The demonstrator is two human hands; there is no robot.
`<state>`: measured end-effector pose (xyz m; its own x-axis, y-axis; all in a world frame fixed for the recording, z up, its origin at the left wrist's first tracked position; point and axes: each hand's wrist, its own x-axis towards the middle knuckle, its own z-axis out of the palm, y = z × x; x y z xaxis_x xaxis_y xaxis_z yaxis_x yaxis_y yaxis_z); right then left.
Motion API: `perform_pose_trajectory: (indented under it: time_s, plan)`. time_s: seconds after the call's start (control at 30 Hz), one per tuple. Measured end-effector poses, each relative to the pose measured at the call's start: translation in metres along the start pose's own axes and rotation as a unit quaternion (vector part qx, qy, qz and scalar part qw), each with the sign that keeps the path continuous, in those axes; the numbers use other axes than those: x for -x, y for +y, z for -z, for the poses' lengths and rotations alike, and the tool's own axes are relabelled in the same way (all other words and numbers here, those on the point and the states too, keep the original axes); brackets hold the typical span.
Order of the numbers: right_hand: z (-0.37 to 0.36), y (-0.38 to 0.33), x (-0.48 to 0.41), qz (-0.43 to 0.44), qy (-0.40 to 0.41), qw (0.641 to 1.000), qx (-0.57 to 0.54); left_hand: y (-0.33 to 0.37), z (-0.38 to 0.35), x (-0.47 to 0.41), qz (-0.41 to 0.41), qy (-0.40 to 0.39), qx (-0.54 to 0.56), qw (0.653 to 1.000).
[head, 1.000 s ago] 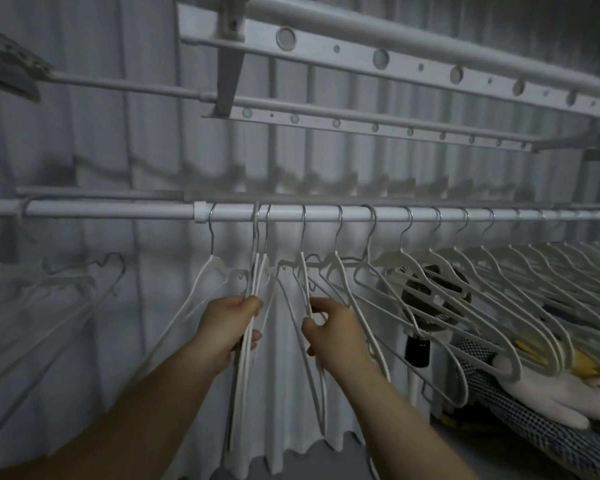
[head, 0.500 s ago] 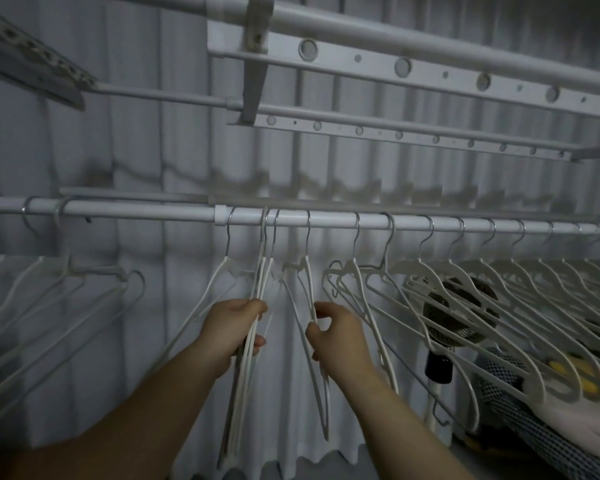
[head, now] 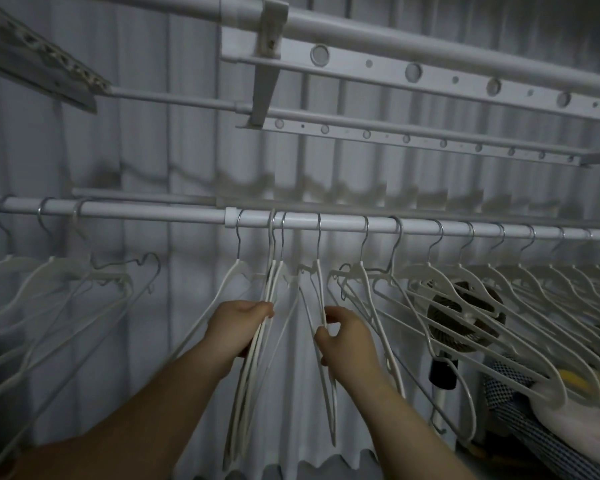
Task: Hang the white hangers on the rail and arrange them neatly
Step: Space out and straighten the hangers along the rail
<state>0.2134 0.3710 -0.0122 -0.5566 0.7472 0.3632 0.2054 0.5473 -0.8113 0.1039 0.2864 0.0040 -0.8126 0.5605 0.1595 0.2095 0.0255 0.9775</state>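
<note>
A white rail [head: 160, 213] runs across the view with many white hangers hooked on it. My left hand [head: 238, 329] grips a tight bunch of white hangers [head: 250, 375] hanging side by side at the middle. My right hand [head: 347, 341] pinches the arm of a single white hanger [head: 321, 289] just to the right of that bunch. A long row of spread hangers [head: 482, 306] stretches off to the right. A smaller group of hangers [head: 59, 289] hangs at the left end.
A perforated white bracket and upper bars [head: 413, 74] run overhead. A small dark fan [head: 465, 323] stands behind the right hangers. Folded checked cloth and pale fabric [head: 551, 420] lie at the lower right. A white curtain [head: 187, 150] backs everything.
The view has shifted left, bringing the left group of hangers into sight. My right hand has slid the single hanger a little away from the right-hand row. The left hand keeps its grip.
</note>
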Motion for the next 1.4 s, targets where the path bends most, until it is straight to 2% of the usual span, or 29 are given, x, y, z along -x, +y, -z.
perform_pose_trajectory:
  time_s: [0.77,0.87,0.97,1.03,1.27,1.4]
  plan:
    - [-0.001,0.009,-0.006,0.002,0.019,0.999,0.034,-0.008,0.001,-0.012,-0.022,-0.023,-0.027,0.999]
    - [0.002,0.003,-0.002,0.064,0.049,0.992,0.092,-0.008,0.003,-0.013,-0.03,-0.034,-0.017,0.999]
    - [-0.001,-0.015,0.003,0.165,0.082,0.979,0.086,-0.005,0.004,-0.012,-0.037,-0.039,-0.007,0.999]
    - [-0.007,-0.027,0.002,0.168,0.05,0.982,0.069,-0.003,0.005,-0.01,-0.038,-0.034,-0.003,0.999]
    - [-0.02,-0.038,-0.003,0.049,-0.108,0.989,0.093,-0.005,0.015,-0.01,-0.044,0.027,0.018,0.998]
    - [-0.028,-0.036,-0.005,0.022,-0.141,0.986,0.083,-0.008,0.021,-0.009,-0.038,0.048,0.026,0.998]
